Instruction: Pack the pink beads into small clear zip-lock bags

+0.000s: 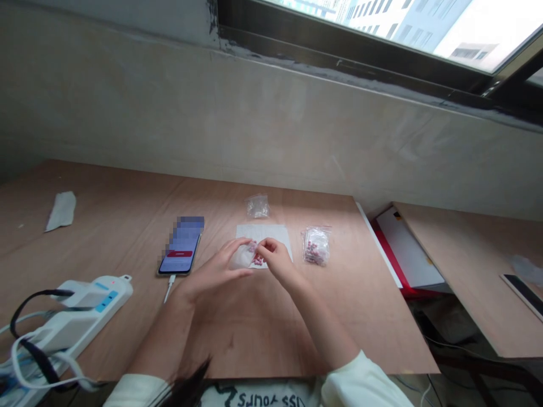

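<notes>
Over a white paper sheet (267, 234) on the wooden table, my left hand (216, 272) cups a small clear plastic bag (242, 257). My right hand (275, 261) pinches at the bag's edge, beside small red pieces (257, 253). The frame is too coarse to show whether those fingers grip the bag or a piece. Just right of the sheet lies a clear bag of red pieces (316, 246). Behind the sheet lies a clear bag (257, 206) with pale contents. A smartphone (180, 251) with a white cable (169, 286) lies left of my left hand.
A white power strip (87, 314) with black and white cords fills the near left of the wooden table (237, 345). A grey cloth (61, 211) lies far left. The table's right edge drops to a red-and-white folder (407, 249). A wall and window (382, 28) stand behind.
</notes>
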A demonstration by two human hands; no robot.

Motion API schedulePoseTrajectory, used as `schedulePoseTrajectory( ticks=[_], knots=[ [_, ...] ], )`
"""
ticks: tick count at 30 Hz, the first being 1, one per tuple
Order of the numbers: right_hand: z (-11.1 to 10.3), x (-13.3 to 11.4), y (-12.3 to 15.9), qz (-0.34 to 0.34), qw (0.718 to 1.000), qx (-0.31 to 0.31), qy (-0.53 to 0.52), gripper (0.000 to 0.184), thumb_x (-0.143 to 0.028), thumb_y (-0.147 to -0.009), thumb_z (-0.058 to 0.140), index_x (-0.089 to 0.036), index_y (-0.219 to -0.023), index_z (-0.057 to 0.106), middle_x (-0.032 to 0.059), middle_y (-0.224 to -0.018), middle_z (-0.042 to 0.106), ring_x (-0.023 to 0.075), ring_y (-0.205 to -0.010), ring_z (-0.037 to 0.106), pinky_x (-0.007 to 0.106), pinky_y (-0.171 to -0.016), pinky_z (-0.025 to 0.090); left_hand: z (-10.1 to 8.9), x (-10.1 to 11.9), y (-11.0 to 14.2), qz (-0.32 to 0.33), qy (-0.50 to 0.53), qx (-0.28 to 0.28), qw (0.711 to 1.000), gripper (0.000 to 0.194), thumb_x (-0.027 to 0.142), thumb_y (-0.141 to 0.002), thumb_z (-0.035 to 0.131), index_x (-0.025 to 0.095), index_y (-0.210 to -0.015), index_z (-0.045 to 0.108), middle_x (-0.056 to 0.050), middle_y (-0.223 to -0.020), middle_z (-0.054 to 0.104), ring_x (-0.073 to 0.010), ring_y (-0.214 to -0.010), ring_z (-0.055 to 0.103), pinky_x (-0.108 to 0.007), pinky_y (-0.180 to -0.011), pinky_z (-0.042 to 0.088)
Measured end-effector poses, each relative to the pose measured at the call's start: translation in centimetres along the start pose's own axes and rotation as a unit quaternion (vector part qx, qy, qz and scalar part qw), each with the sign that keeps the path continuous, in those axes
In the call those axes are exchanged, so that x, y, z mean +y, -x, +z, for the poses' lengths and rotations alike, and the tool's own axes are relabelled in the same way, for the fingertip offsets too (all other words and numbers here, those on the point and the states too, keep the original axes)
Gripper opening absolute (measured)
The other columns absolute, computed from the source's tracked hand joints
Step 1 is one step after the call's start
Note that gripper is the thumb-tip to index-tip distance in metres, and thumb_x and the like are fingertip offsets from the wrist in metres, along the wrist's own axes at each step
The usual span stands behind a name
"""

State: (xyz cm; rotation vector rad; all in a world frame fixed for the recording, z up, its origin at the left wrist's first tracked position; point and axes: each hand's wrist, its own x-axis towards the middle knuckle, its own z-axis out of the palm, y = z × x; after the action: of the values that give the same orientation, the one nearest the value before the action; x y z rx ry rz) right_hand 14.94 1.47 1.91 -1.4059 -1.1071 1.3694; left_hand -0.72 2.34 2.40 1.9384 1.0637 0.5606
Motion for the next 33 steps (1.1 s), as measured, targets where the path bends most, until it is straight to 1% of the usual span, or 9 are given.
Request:
schedulePoseTrajectory(
  ticks=[3, 5, 8, 12, 15, 18, 23, 27, 33],
  knots=[
    [-1.1, 1.0, -1.1, 0.007, 0.999, -0.033, -0.018, 0.009, -0.024, -0.066, 0.046, -0.017, -0.063, 0.050, -0.0007, -0.058, 0.055, 0.0098, -0.051, 0.046, 0.024, -0.053, 0.037, 0.0, -0.6, -0.3, 0.001, -0.030, 0.041, 0.999, 0.049, 0.036, -0.069, 0.053, 0.022, -0.114, 0.040, -0.004, -0.119, 0.045, -0.0192, -0.113, 0.038, -0.030, -0.096, 0.028],
    [-1.9, 2.2, -2.0, -0.021, 0.998, 0.017, 0.059, 0.005, -0.019, -0.065, 0.048, -0.017, -0.067, 0.052, 0.0008, -0.066, 0.056, 0.0113, -0.058, 0.049, 0.025, -0.057, 0.038, 0.0, -1.3, -1.0, 0.006, -0.063, 0.066, 0.996, 0.046, 0.035, -0.070, 0.054, 0.020, -0.111, 0.042, -0.006, -0.115, 0.049, -0.0202, -0.110, 0.041, -0.033, -0.094, 0.029],
    [-2.9, 4.4, -3.2, -0.074, 0.965, 0.080, 0.238, 0.017, -0.006, -0.060, 0.050, -0.017, -0.072, 0.055, 0.0028, -0.076, 0.055, 0.0139, -0.071, 0.050, 0.027, -0.069, 0.038, 0.1, -2.3, -1.8, 0.002, -0.106, 0.079, 0.991, 0.044, 0.033, -0.068, 0.057, 0.019, -0.108, 0.046, -0.007, -0.110, 0.052, -0.0221, -0.105, 0.043, -0.035, -0.091, 0.031],
    [-3.3, 6.3, -3.8, -0.117, 0.925, 0.075, 0.353, 0.017, -0.004, -0.064, 0.047, -0.017, -0.071, 0.056, 0.0051, -0.078, 0.053, 0.0160, -0.079, 0.049, 0.028, -0.072, 0.038, 0.5, -3.3, -1.9, -0.016, -0.139, 0.079, 0.987, 0.042, 0.029, -0.066, 0.058, 0.018, -0.105, 0.048, -0.007, -0.107, 0.053, -0.0227, -0.103, 0.045, -0.035, -0.089, 0.033],
    [-3.3, 6.2, -3.7, -0.119, 0.917, 0.083, 0.370, 0.012, -0.007, -0.067, 0.048, -0.016, -0.067, 0.055, 0.0050, -0.075, 0.053, 0.0155, -0.073, 0.049, 0.028, -0.069, 0.038, 1.0, -3.9, -1.5, -0.016, -0.148, 0.074, 0.986, 0.042, 0.029, -0.067, 0.057, 0.019, -0.106, 0.046, -0.007, -0.109, 0.053, -0.0220, -0.105, 0.043, -0.035, -0.091, 0.030],
    [-2.6, 5.1, -3.1, -0.108, 0.935, 0.093, 0.325, 0.006, -0.012, -0.067, 0.051, -0.016, -0.065, 0.056, 0.0038, -0.071, 0.056, 0.0141, -0.067, 0.049, 0.027, -0.065, 0.039, 1.6, -4.1, -1.3, -0.029, -0.155, 0.065, 0.985, 0.042, 0.030, -0.067, 0.057, 0.018, -0.106, 0.046, -0.007, -0.110, 0.052, -0.0230, -0.105, 0.043, -0.037, -0.091, 0.029],
    [-1.0, 3.4, -2.3, -0.128, 0.965, 0.027, 0.227, 0.013, -0.024, -0.071, 0.052, -0.017, -0.080, 0.058, 0.0033, -0.079, 0.060, 0.0126, -0.064, 0.050, 0.025, -0.061, 0.040, 2.1, -3.2, -1.7, -0.036, -0.157, 0.062, 0.985, 0.042, 0.031, -0.066, 0.057, 0.016, -0.105, 0.047, -0.008, -0.110, 0.053, -0.0237, -0.103, 0.044, -0.037, -0.088, 0.031],
    [-1.1, 4.2, -2.8, -0.089, 0.914, 0.110, 0.379, 0.010, -0.020, -0.066, 0.057, -0.014, -0.074, 0.057, 0.0091, -0.081, 0.057, 0.0199, -0.080, 0.049, 0.031, -0.070, 0.038, 1.9, -2.8, -2.0, -0.037, -0.163, 0.063, 0.984, 0.043, 0.029, -0.066, 0.058, 0.016, -0.105, 0.046, -0.009, -0.110, 0.053, -0.0239, -0.105, 0.044, -0.037, -0.089, 0.029],
    [-1.5, 5.5, -3.9, -0.032, 0.884, 0.096, 0.457, 0.001, -0.016, -0.067, 0.055, -0.015, -0.068, 0.055, 0.0105, -0.080, 0.055, 0.0219, -0.081, 0.048, 0.030, -0.067, 0.037, 1.6, -3.3, -2.1, -0.043, -0.183, 0.056, 0.981, 0.043, 0.028, -0.065, 0.058, 0.016, -0.105, 0.046, -0.009, -0.111, 0.053, -0.0235, -0.106, 0.044, -0.037, -0.090, 0.029]
  ],
)
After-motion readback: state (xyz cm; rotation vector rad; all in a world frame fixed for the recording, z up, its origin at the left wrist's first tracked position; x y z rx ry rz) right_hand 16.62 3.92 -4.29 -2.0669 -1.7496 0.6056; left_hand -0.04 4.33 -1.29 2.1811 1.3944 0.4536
